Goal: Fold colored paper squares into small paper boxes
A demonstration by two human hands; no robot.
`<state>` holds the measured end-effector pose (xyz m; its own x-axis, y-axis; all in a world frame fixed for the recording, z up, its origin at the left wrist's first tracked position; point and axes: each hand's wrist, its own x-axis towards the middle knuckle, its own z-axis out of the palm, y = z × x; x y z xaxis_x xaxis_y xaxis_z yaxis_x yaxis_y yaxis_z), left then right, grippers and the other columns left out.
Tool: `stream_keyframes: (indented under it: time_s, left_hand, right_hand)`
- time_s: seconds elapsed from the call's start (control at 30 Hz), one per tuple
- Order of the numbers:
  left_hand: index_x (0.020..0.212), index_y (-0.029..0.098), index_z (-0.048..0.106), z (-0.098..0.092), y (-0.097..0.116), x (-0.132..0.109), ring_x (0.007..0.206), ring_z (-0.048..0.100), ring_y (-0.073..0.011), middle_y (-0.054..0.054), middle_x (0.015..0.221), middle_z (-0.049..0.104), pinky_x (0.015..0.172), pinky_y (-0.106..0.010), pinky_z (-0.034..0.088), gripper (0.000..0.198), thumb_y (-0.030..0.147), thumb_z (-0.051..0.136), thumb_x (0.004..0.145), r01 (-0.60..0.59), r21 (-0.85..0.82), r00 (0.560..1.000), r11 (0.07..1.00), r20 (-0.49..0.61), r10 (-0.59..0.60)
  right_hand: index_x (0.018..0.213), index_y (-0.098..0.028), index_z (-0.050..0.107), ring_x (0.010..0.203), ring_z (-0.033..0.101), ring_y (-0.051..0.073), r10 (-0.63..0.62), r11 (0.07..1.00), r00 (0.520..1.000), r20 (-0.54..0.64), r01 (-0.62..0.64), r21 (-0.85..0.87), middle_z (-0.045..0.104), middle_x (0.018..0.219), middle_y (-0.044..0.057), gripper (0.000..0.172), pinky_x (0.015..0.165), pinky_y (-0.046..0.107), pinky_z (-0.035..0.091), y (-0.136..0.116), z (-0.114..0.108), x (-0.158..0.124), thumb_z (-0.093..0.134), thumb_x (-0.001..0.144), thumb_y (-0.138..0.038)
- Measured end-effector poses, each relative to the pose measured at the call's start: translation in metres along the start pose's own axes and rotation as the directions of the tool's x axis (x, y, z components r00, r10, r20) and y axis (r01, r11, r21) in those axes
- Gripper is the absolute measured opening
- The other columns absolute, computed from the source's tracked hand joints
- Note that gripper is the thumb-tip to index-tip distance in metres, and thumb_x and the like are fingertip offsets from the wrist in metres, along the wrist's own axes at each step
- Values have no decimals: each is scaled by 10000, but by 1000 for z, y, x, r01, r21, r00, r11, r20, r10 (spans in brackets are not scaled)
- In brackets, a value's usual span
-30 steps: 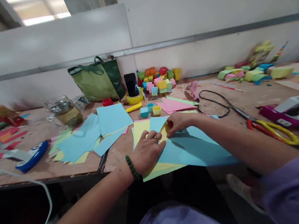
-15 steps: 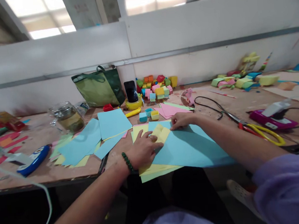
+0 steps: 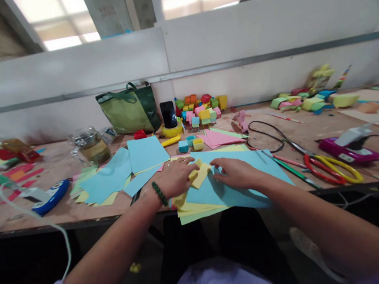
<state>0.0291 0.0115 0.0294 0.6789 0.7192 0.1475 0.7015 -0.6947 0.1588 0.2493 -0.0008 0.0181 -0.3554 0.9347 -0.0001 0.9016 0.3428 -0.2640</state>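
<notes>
A small folded piece of yellow paper (image 3: pixel 200 176) is just above a large light blue sheet (image 3: pixel 247 195). My left hand (image 3: pixel 176 177), with a dark green bead bracelet (image 3: pixel 160 193) at its wrist, has its fingers closed at the left edge of the folded yellow paper. To the right of it, my right hand (image 3: pixel 236 173) hovers over the blue sheet, its thumb and fingers bent and apart, holding nothing. Yellow and light green sheets (image 3: pixel 198 212) stick out under the blue one at the table's front edge.
Small paper boxes (image 3: pixel 183 146) stand just behind the sheets. Scissors (image 3: pixel 327 169) and a green pencil (image 3: pixel 294 171) lie at the right. Loose blue sheets (image 3: pixel 108 178), a glass jar (image 3: pixel 92 146) and a blue cutter (image 3: pixel 52 197) are at the left. A phone (image 3: pixel 168 114) stands behind.
My right hand has let go of the blue sheet's far edge and come nearer, its fingers parting. The folded yellow paper has turned under my left hand. A pencil on the right now shows.
</notes>
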Motion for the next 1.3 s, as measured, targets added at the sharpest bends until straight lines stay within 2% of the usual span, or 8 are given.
stream_keyframes:
  time_s: [0.2,0.3,0.4,0.6,0.7,0.9,1.03,1.3]
  left_hand:
    - [1103,167,665,17,-18,26,921,637,-187,-68,1055,682,820,-296,514,378,100,577,742,137,-420,987,897,135,-88]
    - [1125,100,650,27,-10,23,728,640,-160,-75,874,702,629,-243,521,342,172,536,811,206,-472,977,857,149,-153]
    - [1070,125,679,33,0,12,780,633,-155,-71,927,687,700,-246,520,317,114,527,792,187,-479,982,858,106,-155]
    - [1086,199,642,29,22,-1,940,588,-193,-79,1053,597,863,-331,486,342,85,549,776,104,-161,986,981,-115,-123]
    - [1104,220,617,21,24,6,1138,508,-260,-96,1263,531,966,-408,420,361,153,642,750,37,39,983,999,-180,-29]
    - [794,187,668,30,12,23,892,579,-196,-42,940,662,852,-359,439,123,178,562,857,-95,112,995,989,-5,96]
    - [806,160,652,36,16,16,904,575,-208,-76,992,658,825,-364,445,144,149,524,873,-180,242,978,953,-57,199]
    - [800,154,617,38,26,6,814,589,-183,-73,872,652,776,-314,464,212,134,433,904,-246,206,962,947,-65,264]
  right_hand:
    - [1079,-177,624,923,626,252,44,999,997,-60,-44,2,673,1036,122,385,703,304,401,-19,4,9,417,912,-455]
    - [952,-181,648,861,625,218,24,1000,999,-41,-23,10,681,939,103,363,691,293,397,-19,6,10,347,946,-385]
    - [962,-164,649,1002,576,265,-30,998,997,-65,27,-52,640,1100,140,319,757,310,411,-15,5,7,539,845,-439]
    - [1023,-138,648,971,574,292,24,981,1000,-15,-27,-194,652,1028,145,272,722,351,433,-26,5,-9,478,810,-148]
    - [1060,-145,637,968,579,292,-45,987,999,-12,43,-157,666,1030,124,284,752,363,435,-24,3,-12,501,815,-194]
    - [874,-186,675,881,604,199,-165,985,986,-4,165,44,690,913,73,319,794,291,423,3,0,-12,393,943,-315]
    - [987,-196,678,1033,567,239,-101,995,987,-127,103,7,671,1089,83,219,843,296,411,16,4,-16,576,843,-325]
    - [1167,-215,626,887,630,231,-19,993,1000,-23,16,-121,700,974,95,342,696,282,410,19,-2,-24,519,863,-329]
